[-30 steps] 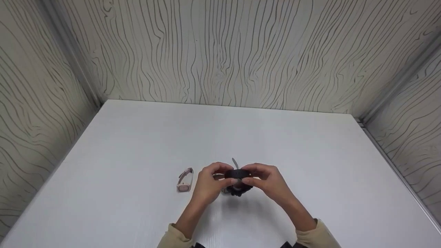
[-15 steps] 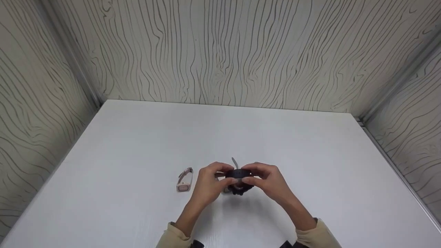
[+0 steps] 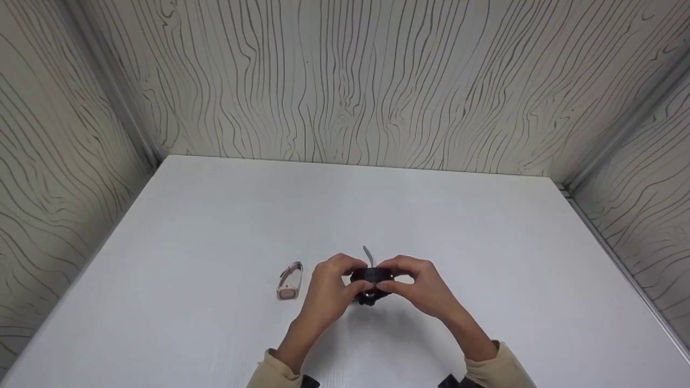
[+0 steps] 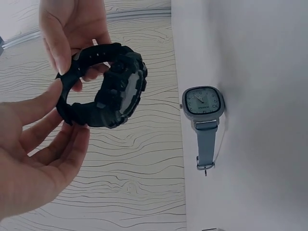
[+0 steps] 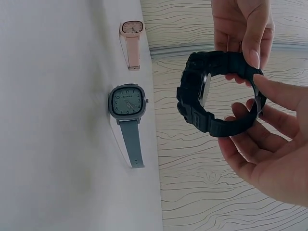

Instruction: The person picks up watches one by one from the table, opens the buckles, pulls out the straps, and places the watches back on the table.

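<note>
A chunky black watch [image 3: 373, 274] is held up above the white table between both hands, its strap forming a loop. My left hand [image 3: 326, 288] pinches the strap between thumb and fingers; my right hand [image 3: 426, 285] pinches it close beside. In the left wrist view the black watch [image 4: 122, 89] has its face turned away from the hands, and the left hand [image 4: 43, 154] grips the band. In the right wrist view the right hand [image 5: 274, 139] grips the strap of the black watch [image 5: 195, 91], thumbs nearly meeting.
A pink watch [image 3: 288, 292] lies on the white table [image 3: 215, 226] left of the hands. A grey-blue square watch [image 4: 203, 102] rests on the table beyond the hands, mostly hidden in the head view. Wood-patterned panels [image 3: 345, 81] stand around the table's back and sides.
The black watch has tilted slightly and shifted a little in the hands. Both hands keep their pinch on the strap, with only small finger movements.
</note>
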`<state>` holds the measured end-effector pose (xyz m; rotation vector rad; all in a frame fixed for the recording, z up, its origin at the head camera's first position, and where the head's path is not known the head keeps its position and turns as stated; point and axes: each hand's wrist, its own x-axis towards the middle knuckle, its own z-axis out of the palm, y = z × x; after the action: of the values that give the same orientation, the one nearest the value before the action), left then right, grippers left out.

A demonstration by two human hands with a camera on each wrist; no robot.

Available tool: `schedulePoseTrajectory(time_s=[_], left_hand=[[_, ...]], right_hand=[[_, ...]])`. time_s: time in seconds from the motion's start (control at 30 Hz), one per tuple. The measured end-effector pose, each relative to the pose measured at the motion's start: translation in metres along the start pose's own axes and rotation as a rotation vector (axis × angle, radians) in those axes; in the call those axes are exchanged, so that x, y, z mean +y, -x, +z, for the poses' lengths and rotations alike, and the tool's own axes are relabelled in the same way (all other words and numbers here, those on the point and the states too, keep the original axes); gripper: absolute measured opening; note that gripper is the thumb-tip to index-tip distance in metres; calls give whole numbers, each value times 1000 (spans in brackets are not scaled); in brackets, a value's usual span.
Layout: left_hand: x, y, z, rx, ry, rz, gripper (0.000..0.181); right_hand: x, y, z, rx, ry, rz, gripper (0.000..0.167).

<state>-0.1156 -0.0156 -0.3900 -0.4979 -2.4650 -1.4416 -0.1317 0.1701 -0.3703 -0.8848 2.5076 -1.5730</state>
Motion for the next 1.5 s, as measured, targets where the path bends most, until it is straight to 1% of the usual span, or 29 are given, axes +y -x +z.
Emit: schedulePoseTrajectory(time_s=[0.1, 0.23, 0.33, 0.43, 0.5, 0.6, 0.77, 0.87, 1.07, 1.13, 1.23, 1.33, 1.5], left_hand=[[0, 0, 0, -1, 5, 23, 20], [-3, -1, -1, -8, 55, 36, 21], [-5, -1, -2, -22, 90, 17, 22], [-7, 0, -3, -38, 133, -14, 24], [-8, 0, -3, -46, 164, -30, 24], [-10, 0, -3, -53, 182, -37, 25], [-10, -1, -3, -71, 153, -45, 25], [-8, -1, -3, -78, 137, -43, 25], [-6, 0, -3, -87, 139, -26, 24], [-7, 0, -3, -86, 151, -26, 23], [-8, 1, -4, -79, 186, -33, 23], [-8, 2, -5, -71, 219, -41, 23], [-8, 2, -6, -80, 271, -60, 26]], right_hand=[[-4, 1, 0, 23, -12, -20, 19], [10, 2, 1, 48, -56, -22, 19], [22, 2, 2, 60, -88, -9, 19], [25, 3, 3, 66, -123, 2, 20], [25, 3, 3, 67, -139, 5, 20], [25, 4, 2, 62, -154, 11, 21], [26, 4, 2, 47, -153, 21, 21], [24, 4, 3, 49, -142, 10, 21], [25, 3, 5, 37, -134, -36, 20], [24, 4, 5, 29, -144, -48, 20], [23, 4, 4, 31, -174, -43, 20], [23, 4, 3, 35, -192, -20, 21], [23, 4, 1, 36, -209, 17, 21]])
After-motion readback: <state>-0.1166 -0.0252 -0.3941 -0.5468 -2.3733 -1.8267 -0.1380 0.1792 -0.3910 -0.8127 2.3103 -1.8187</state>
